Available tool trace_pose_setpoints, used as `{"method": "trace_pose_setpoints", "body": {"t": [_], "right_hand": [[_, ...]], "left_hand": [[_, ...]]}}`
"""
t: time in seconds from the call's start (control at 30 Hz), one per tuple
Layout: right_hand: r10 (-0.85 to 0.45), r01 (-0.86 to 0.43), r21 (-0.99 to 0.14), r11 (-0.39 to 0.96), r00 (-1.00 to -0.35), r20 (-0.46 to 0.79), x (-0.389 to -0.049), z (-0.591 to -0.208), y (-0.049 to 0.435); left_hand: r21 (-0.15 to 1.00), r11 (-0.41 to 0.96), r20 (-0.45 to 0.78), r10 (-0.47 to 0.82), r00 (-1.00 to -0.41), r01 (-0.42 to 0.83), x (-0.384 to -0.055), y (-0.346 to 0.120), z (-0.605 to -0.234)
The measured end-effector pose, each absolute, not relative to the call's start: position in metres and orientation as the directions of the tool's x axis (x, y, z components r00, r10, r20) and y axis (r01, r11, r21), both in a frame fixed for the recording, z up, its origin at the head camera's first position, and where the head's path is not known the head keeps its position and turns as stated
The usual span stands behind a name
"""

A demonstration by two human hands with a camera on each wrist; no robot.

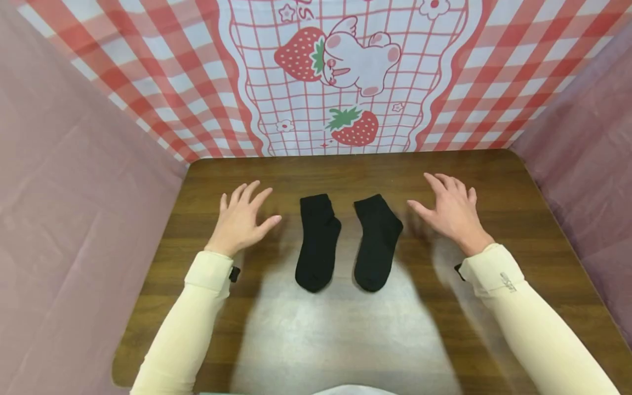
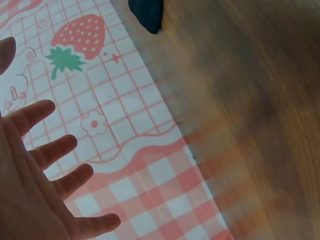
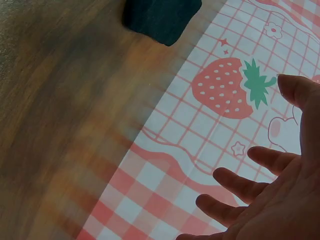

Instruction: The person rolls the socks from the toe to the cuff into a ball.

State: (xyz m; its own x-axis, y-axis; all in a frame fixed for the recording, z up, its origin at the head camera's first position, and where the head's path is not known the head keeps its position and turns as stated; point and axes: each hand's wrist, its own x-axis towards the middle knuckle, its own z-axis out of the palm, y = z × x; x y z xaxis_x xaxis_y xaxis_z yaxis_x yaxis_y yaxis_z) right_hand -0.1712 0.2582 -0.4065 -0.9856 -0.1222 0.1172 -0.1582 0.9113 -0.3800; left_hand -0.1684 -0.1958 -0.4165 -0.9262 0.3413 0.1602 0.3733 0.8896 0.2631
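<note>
Two black ankle socks lie flat side by side on the wooden table, cuffs toward the back and toes toward the person. My left hand (image 1: 239, 219) hovers to the left of the left sock (image 1: 317, 244), fingers spread and holding nothing. On the other side, my right hand (image 1: 451, 211) is spread beside the right sock (image 1: 376, 244), its thumb pointing toward the sock's heel. Both palms are bare in the wrist views. Part of a black sock (image 2: 148, 12) shows at the top of the left wrist view, and part of one (image 3: 162, 20) in the right wrist view.
Behind the table (image 1: 355, 343) hangs a red-and-white checked cloth (image 1: 182, 71) printed with strawberries and a cartoon animal. Pinkish curtains (image 1: 74, 219) enclose the left and right sides. A white rounded edge (image 1: 353, 390) shows at the front.
</note>
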Motion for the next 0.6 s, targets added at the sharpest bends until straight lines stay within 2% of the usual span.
{"method": "trace_pose_setpoints", "body": {"t": [0.6], "right_hand": [[-0.148, -0.176, -0.38, 0.908, -0.984, 0.102, -0.193, -0.415, 0.237]], "left_hand": [[0.233, 0.854, 0.18, 0.431, -0.884, 0.464, -0.155, -0.158, -0.423]]}}
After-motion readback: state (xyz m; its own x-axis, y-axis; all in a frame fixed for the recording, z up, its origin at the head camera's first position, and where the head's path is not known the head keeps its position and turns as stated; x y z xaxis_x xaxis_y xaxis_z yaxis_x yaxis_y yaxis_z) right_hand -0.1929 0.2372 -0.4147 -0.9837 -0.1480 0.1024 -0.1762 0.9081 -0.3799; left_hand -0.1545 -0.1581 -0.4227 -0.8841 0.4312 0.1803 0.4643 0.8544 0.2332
